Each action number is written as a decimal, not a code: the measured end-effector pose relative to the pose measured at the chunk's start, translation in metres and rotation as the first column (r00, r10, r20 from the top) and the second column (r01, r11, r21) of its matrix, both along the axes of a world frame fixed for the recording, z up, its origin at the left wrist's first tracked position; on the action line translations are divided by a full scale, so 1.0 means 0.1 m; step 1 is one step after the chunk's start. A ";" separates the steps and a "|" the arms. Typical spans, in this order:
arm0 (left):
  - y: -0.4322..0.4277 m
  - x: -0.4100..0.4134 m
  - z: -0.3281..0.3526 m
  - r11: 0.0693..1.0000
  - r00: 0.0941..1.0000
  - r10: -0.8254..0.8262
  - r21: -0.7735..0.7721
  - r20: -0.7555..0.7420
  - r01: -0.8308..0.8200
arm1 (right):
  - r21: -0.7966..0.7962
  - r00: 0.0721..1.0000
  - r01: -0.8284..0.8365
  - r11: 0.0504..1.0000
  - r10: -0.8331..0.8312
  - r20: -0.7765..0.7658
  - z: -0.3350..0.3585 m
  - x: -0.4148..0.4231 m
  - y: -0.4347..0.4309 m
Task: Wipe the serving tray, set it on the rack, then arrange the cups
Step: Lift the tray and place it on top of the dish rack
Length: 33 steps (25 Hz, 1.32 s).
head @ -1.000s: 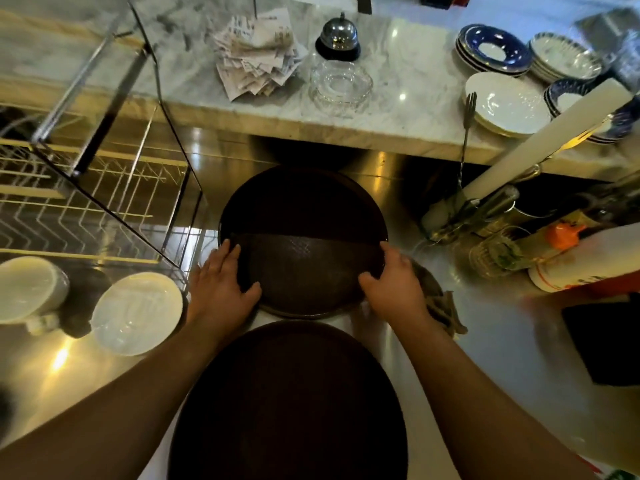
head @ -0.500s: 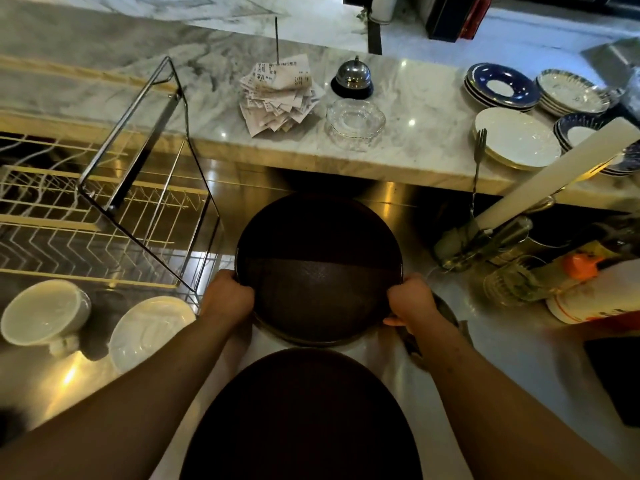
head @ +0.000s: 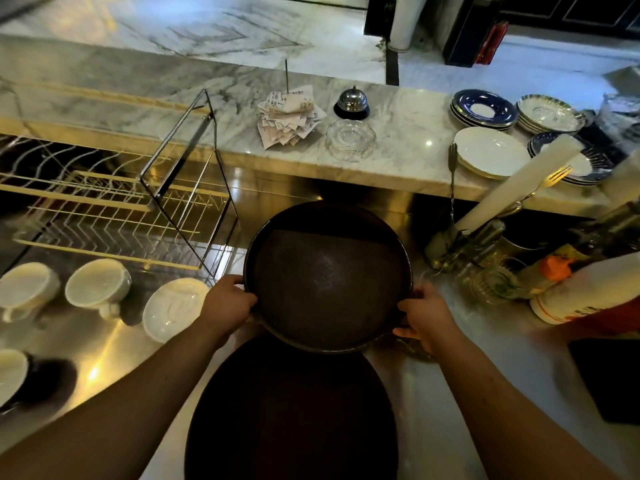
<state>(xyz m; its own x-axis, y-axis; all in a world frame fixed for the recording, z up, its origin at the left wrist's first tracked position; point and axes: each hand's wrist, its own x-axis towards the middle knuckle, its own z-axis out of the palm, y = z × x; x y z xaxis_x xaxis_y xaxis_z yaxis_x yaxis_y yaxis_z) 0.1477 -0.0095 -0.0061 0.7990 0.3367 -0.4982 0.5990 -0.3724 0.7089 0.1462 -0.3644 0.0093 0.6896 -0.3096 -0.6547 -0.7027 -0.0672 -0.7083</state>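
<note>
Serving tray: round dark serving tray [head: 327, 282], gripped at its near rim on both sides, its near edge overlapping a second dark tray [head: 291, 414].
Left hand: left hand [head: 227, 304] curled over the tray's left rim, fingers [head: 232, 281] closed on the edge.
Right hand: right hand [head: 424, 315] clasping the right rim, fingers [head: 408, 331] wrapped under it.
Rack: wire rack [head: 114, 206] to the tray's left on the steel tabletop [head: 467, 393].
Cups: white cups [head: 98, 289] near the rack, apart from the tray.
</note>
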 end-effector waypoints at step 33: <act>0.69 -2.40 0.14 0.979 0.984 -0.176 -0.108 -0.006 0.174 | -0.080 0.999 0.008 0.997 -0.011 -0.035 0.10 -2.78 0.58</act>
